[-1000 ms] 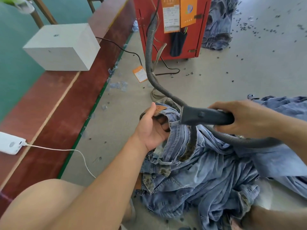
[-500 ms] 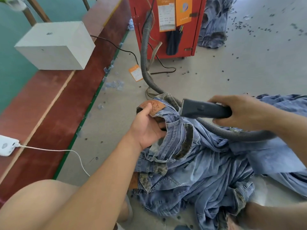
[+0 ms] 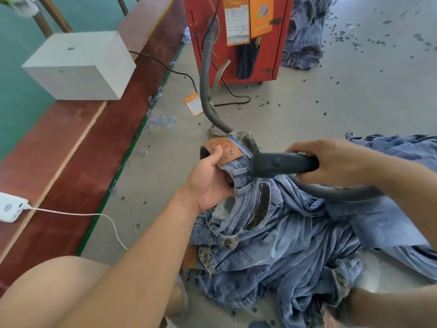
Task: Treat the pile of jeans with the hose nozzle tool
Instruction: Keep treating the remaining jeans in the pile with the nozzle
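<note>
Bright even daylight, soft wide-angle edges

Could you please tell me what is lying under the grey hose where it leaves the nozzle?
Blue jeans lie piled under the grey hose; the floor beneath them is covered.

thumb [image 3: 216,153] now pressing leather patch [image 3: 223,151]

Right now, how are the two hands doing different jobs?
The left hand pinches the jeans at the waistband, thumb on the brown patch; the right hand wraps round the black nozzle. The left holds soft cloth up; the right holds a hard tool pointed at that waistband. The hose trails from the right hand only. Both have a closed grip.
</note>
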{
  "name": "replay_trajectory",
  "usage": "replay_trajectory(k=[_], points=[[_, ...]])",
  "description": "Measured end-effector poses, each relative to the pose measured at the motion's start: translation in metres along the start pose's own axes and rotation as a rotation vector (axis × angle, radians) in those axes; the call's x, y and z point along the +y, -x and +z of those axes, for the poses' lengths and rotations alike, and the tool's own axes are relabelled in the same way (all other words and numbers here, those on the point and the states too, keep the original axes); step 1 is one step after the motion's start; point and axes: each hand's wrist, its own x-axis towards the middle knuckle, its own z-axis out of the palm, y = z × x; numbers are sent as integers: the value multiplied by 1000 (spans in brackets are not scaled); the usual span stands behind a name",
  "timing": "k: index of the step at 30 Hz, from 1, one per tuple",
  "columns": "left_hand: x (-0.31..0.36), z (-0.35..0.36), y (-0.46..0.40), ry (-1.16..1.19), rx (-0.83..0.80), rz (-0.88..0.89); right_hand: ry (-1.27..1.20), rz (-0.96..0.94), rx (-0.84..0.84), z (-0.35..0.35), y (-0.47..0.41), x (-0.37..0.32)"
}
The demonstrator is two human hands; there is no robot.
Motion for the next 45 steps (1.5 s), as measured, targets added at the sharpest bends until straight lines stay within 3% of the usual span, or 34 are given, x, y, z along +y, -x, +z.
replay_trajectory(k=[3,13,19,23,25,31,33,36,40,45], points=[[-4,6,0,-28,-25,-26,-7,-79,-70,20,-2,-18],[-3,14,8,40,-47,7,-118,-153,92,-3,9,-19],[-6,22,7,99,-85,-10,32,-103,-47,9,8,-20],[-10,19,8,-8,-66,-21,-106,-215,-31,11,10,-34],[-10,17,7,-176,-13,100,-129,-217,24,1,11,-30],[-17,15,-3,-1011,428,496,-192,-70,226,-27,11,1],[-21,15,-5,-1221,405,611,-219,-32,173,-31,13,8],[-26,18,-4,-1338,284,793,-211,6,61,-34,14,11],[-32,15,-5,-1506,98,832,-149,-36,23,-25,10,1],[-29,10,-4,-1613,91,944,-156,-96,66,-19,8,-10]])
